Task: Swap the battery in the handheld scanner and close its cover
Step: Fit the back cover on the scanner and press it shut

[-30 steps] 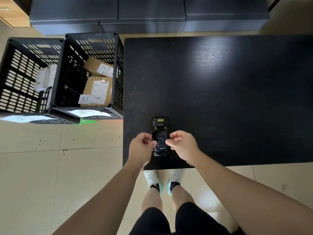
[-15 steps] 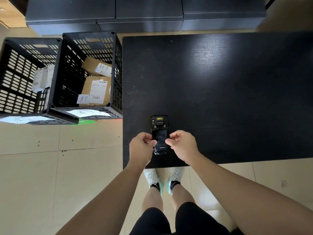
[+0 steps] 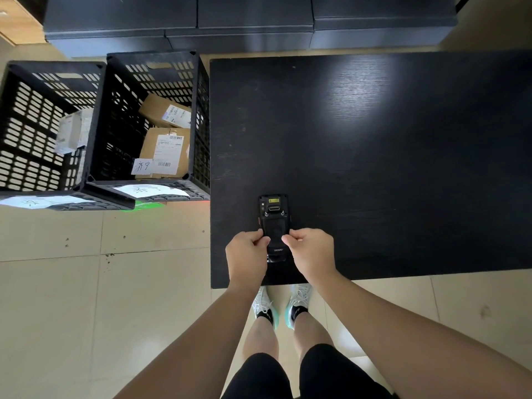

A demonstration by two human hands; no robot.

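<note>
The black handheld scanner lies back-up on the black table, close to the table's near edge, its yellow-labelled scan window pointing away from me. My left hand pinches the scanner's left side with thumb and fingers. My right hand pinches its right side the same way. Between my fingertips shows the dark back cover with a small logo below it. Whether the cover is latched, I cannot tell. No loose battery is in view.
Two black slotted crates stand on the tiled floor left of the table; the nearer one holds cardboard parcels with labels. Dark cabinets run along the back. My legs and shoes are under the table's near edge.
Both hands have slid slightly up the scanner's sides and my thumbs have moved apart, uncovering more of the back cover. The scanner stays in the same spot on the table.
</note>
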